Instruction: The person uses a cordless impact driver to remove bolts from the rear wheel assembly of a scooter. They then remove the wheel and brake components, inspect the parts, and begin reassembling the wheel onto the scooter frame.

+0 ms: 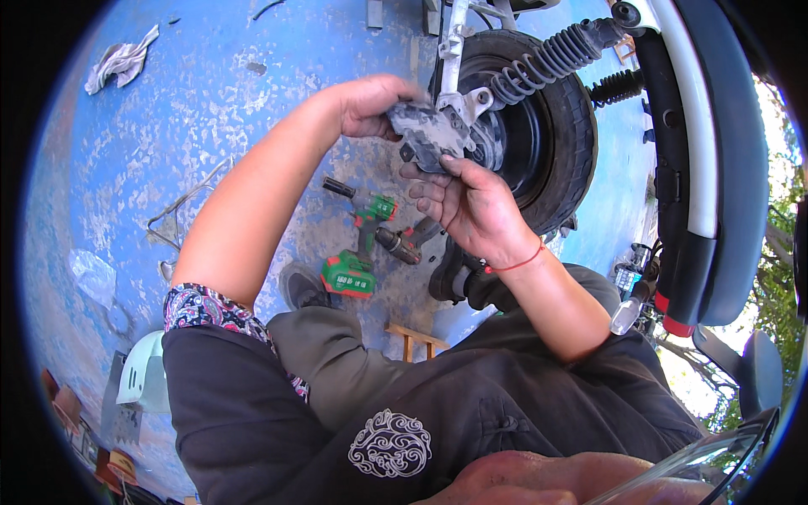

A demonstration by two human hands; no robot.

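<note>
My left hand (pixel 374 105) is closed around the upper left side of a flat, dust-covered dark grey vehicle part (pixel 431 130) with an uneven outline. Its exact kind I cannot make out. Thumb and fingers of my right hand (pixel 475 198) pinch the same part at its lower edge. A red string circles my right wrist. Just behind the part stand a black tyre (pixel 576 143) with its wheel hub and a coil-spring shock absorber (pixel 547 61). Slight blur hides some of my left fingertips.
On the worn blue floor below my hands lie a green cordless impact wrench (pixel 360 244) and a dark power drill (pixel 400 244). A crumpled rag (pixel 122 61) is at the far left. The vehicle's dark seat (pixel 732 168) rises along the right. A small wooden stool (pixel 418 338) shows between my legs.
</note>
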